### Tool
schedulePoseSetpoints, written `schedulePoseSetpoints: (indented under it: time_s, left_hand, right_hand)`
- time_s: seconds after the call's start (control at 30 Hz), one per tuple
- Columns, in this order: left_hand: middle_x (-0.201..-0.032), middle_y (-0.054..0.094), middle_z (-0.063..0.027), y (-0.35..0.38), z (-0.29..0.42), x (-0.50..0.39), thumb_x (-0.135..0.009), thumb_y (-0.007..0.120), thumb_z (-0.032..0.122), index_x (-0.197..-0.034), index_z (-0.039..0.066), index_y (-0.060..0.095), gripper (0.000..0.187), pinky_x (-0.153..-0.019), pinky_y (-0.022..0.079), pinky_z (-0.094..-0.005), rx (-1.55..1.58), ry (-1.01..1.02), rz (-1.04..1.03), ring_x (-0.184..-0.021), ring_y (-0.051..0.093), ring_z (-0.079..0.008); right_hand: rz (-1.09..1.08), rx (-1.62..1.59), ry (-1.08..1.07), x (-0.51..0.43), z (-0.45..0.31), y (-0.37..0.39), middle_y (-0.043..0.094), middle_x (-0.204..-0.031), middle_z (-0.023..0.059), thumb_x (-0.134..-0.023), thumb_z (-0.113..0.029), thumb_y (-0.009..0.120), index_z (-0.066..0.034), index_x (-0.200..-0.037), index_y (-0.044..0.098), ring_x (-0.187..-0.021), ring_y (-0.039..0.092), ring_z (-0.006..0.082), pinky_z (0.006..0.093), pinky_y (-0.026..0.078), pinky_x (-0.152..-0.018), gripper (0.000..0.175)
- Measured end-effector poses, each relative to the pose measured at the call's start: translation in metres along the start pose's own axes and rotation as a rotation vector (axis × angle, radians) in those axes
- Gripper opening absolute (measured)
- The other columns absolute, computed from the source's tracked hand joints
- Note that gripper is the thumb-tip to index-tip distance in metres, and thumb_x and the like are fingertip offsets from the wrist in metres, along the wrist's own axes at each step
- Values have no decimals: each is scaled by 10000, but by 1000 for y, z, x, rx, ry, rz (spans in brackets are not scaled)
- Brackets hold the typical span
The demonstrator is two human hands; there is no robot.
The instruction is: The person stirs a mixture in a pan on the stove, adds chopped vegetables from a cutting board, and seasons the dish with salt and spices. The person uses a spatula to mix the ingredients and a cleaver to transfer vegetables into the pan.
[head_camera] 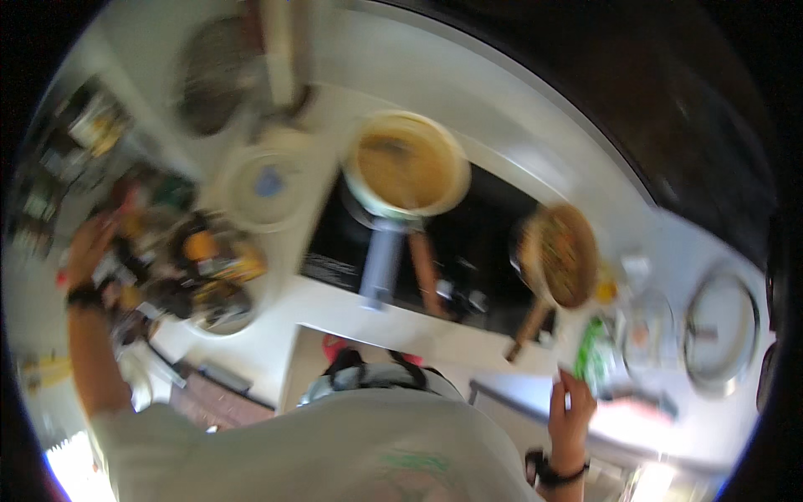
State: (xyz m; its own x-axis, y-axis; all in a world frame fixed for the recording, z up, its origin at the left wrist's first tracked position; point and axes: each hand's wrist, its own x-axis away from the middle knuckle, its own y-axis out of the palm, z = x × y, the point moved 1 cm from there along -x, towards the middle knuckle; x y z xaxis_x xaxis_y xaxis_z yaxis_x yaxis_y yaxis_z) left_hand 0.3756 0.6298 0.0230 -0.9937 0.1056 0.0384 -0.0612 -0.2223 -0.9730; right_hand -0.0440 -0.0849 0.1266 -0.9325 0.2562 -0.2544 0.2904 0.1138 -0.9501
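At the far left, my left hand (91, 248) reaches over a crowded group of jars, bottles and packets (207, 263). A pinkish-red thing (128, 204) is close to its fingertips; blur hides whether I touch or hold it. My right hand (572, 405) is low on the right by the counter's front edge, fingers loosely bent, with nothing visible in it. Just beyond it lies a green and white plastic packet (593, 354). Before me, a pale pot (461, 166) of orange-brown food and a smaller pan (590, 251) of mixed food stand on the black cooktop (483, 226).
The pot's grey handle (382, 263) and the pan's wooden handle (530, 329) point towards me. A round lid (263, 194) with a blue middle lies left of the pot. Another glass lid (718, 332) is at the far right. A dark range hood (684, 106) overhangs the upper right.
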Motion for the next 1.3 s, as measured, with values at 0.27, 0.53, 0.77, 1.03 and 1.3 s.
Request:
schedulePoseSetpoints:
  time_s: [0.27,0.53,0.77,1.03,1.3]
  left_hand:
    - [-1186,571,-23,-93,4,116,-978,499,419,-1319,103,530,466,-880,379,-225,833,-441,211,-1040,519,-95]
    - [-824,528,31,-22,411,237,-950,540,359,-1036,96,578,279,-573,376,-168,842,-119,2,-682,468,-40]
    - [-1265,527,-105,130,623,250,-971,537,291,-1391,18,398,520,-855,481,-299,866,155,-498,-1082,530,-164]
    - [-975,579,-76,189,668,259,-1010,446,350,-1394,14,397,512,-473,428,-176,1402,-238,-888,-664,561,-93]
    - [-761,509,-4,186,671,258,-1018,432,275,-1382,44,417,431,-377,268,-166,1476,-203,-984,-451,353,-31]
  right_hand:
    - [361,-423,737,16,230,50,636,-869,134,-918,-172,602,9,-1103,635,-736,598,230,316,495,-699,261]
    - [-61,48,582,-25,414,186,507,-1245,232,-851,-314,668,15,-1315,468,-1067,542,373,428,453,-926,603]
    - [-265,-18,623,-70,451,206,565,-1165,246,-852,-290,579,30,-1233,488,-1106,529,391,442,426,-939,505]
    - [118,-421,363,-55,418,79,647,-1002,197,-957,-193,470,-54,-1340,493,-891,627,316,395,471,-810,408]
    - [-196,200,101,-92,313,30,644,-820,141,-935,-209,558,-122,-1263,586,-733,632,311,382,492,-658,341]
